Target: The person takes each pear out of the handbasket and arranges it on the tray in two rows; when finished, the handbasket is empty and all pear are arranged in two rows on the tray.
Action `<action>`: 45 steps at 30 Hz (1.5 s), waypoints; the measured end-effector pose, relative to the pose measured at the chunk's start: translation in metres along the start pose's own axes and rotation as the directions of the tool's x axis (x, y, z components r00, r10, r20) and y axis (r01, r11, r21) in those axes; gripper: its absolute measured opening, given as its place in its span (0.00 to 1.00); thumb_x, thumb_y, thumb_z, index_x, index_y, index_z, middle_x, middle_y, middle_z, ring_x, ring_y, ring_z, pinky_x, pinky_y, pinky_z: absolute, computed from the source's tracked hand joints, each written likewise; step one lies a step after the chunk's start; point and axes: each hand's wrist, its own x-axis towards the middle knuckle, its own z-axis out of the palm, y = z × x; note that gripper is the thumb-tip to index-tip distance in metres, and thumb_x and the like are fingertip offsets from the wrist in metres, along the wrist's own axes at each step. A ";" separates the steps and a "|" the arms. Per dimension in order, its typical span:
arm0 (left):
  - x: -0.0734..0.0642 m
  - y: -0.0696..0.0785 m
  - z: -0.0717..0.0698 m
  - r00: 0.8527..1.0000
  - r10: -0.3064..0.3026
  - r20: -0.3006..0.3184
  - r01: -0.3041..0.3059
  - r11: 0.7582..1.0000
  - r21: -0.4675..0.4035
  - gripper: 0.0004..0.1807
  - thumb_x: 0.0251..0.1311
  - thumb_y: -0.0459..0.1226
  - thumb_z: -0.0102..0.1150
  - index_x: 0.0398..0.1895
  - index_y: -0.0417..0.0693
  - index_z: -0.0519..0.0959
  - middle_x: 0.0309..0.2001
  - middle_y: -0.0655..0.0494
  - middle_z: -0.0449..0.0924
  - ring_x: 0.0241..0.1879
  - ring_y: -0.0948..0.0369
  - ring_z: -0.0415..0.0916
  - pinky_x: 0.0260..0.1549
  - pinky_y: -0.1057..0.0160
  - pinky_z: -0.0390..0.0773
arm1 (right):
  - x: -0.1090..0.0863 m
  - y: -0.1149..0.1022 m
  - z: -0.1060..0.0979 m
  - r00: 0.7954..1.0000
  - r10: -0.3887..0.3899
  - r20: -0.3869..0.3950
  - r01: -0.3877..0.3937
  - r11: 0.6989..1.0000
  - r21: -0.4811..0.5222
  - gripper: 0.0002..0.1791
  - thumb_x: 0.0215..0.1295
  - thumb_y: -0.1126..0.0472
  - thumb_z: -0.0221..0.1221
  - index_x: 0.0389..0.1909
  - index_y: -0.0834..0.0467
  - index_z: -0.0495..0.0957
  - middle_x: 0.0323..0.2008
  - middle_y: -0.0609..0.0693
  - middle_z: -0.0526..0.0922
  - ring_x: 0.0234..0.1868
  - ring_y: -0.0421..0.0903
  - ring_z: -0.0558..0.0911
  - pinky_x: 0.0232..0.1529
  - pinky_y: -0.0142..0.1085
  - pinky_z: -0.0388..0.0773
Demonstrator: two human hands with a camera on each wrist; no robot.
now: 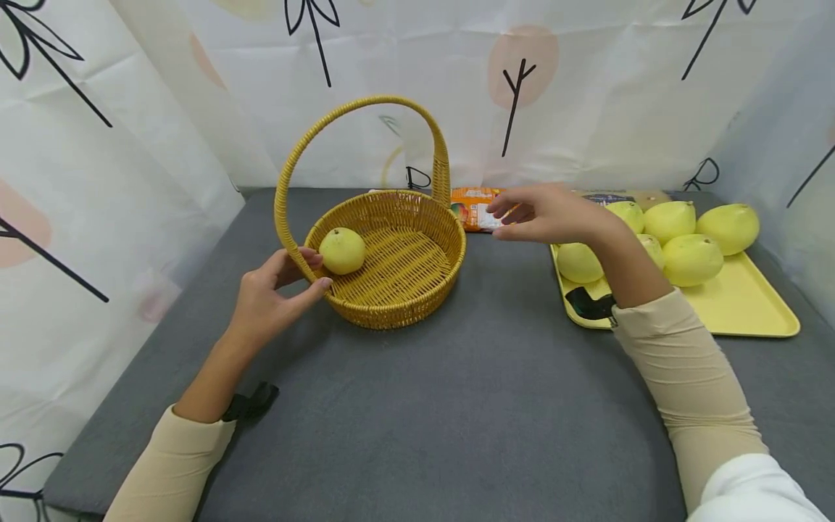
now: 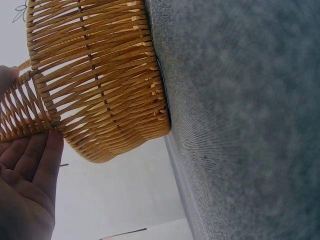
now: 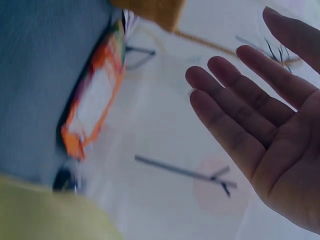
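Note:
A yellow woven basket (image 1: 417,312) with a tall arched handle stands on the grey table. My left hand (image 1: 270,301) holds its left side where the handle meets the rim, thumb in front and fingers behind. The left wrist view shows that hand (image 2: 30,185) against the open weave of the basket wall (image 2: 100,75). Inside the basket, by the left rim, lies one yellow-green pear (image 1: 343,251). My right hand (image 1: 554,214) hangs in the air between the basket and a yellow tray (image 1: 750,304); its fingers are loosely extended with nothing in them, as the right wrist view also shows.
Several yellow-green pears (image 1: 693,259) sit on the tray at the right, partly behind my right forearm. An orange snack packet (image 1: 471,206) lies at the table's back edge, with other packaging (image 1: 609,197) farther right. A patterned white curtain (image 1: 587,94) hangs behind.

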 end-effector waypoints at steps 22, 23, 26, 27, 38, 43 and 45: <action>-0.002 0.002 0.000 1.000 -0.004 -0.003 0.004 1.000 -0.013 0.27 0.48 0.23 0.75 0.54 0.37 0.78 0.48 0.46 0.85 0.47 0.66 0.82 0.47 0.73 0.80 | 0.132 -0.071 0.118 0.999 -0.039 0.014 0.041 0.985 -0.170 0.30 0.66 0.49 0.67 0.64 0.59 0.74 0.59 0.54 0.79 0.60 0.50 0.76 0.58 0.42 0.75; -0.002 0.001 0.000 1.000 -0.001 -0.003 0.001 1.000 -0.014 0.27 0.48 0.23 0.75 0.54 0.37 0.78 0.48 0.46 0.85 0.47 0.66 0.82 0.47 0.73 0.80 | 0.135 -0.073 0.122 0.999 -0.040 0.017 0.042 0.985 -0.167 0.31 0.66 0.48 0.67 0.64 0.59 0.73 0.59 0.54 0.78 0.60 0.50 0.76 0.58 0.42 0.75; -0.001 0.001 -0.001 1.000 0.008 -0.002 -0.008 1.000 -0.014 0.27 0.48 0.23 0.75 0.54 0.38 0.78 0.48 0.47 0.85 0.47 0.63 0.83 0.47 0.73 0.80 | 0.143 -0.078 0.131 0.999 -0.029 0.015 0.031 0.987 -0.157 0.34 0.66 0.46 0.66 0.67 0.59 0.71 0.62 0.53 0.77 0.61 0.49 0.75 0.57 0.40 0.75; 0.000 0.001 -0.001 1.000 0.010 -0.003 -0.010 1.000 -0.012 0.27 0.48 0.23 0.76 0.54 0.38 0.78 0.48 0.47 0.85 0.47 0.63 0.83 0.47 0.73 0.80 | 0.144 -0.080 0.133 1.000 -0.026 0.010 0.027 0.988 -0.151 0.34 0.66 0.45 0.66 0.67 0.58 0.71 0.62 0.53 0.76 0.60 0.48 0.75 0.56 0.40 0.76; 0.000 0.000 0.000 1.000 0.002 -0.001 -0.002 1.000 0.003 0.28 0.48 0.24 0.76 0.54 0.38 0.78 0.47 0.48 0.85 0.46 0.59 0.84 0.47 0.71 0.81 | 0.158 -0.084 0.146 0.999 -0.010 0.042 0.009 0.999 0.038 0.37 0.67 0.47 0.65 0.71 0.57 0.66 0.63 0.52 0.74 0.52 0.46 0.77 0.46 0.36 0.77; 0.000 -0.001 -0.001 1.000 0.003 0.002 -0.003 1.000 -0.013 0.25 0.51 0.25 0.75 0.54 0.37 0.78 0.48 0.49 0.85 0.46 0.51 0.84 0.47 0.72 0.80 | 0.161 -0.084 0.149 0.999 0.000 0.036 -0.002 0.999 0.052 0.34 0.67 0.49 0.66 0.69 0.56 0.68 0.62 0.51 0.74 0.52 0.45 0.77 0.46 0.36 0.78; 0.000 -0.002 -0.001 1.000 0.001 0.006 -0.001 1.000 -0.006 0.25 0.51 0.25 0.75 0.54 0.37 0.78 0.48 0.50 0.85 0.46 0.50 0.84 0.47 0.73 0.80 | 0.160 -0.083 0.149 1.000 0.002 0.029 -0.003 0.999 0.048 0.33 0.66 0.49 0.67 0.68 0.56 0.69 0.62 0.51 0.75 0.52 0.45 0.77 0.46 0.35 0.77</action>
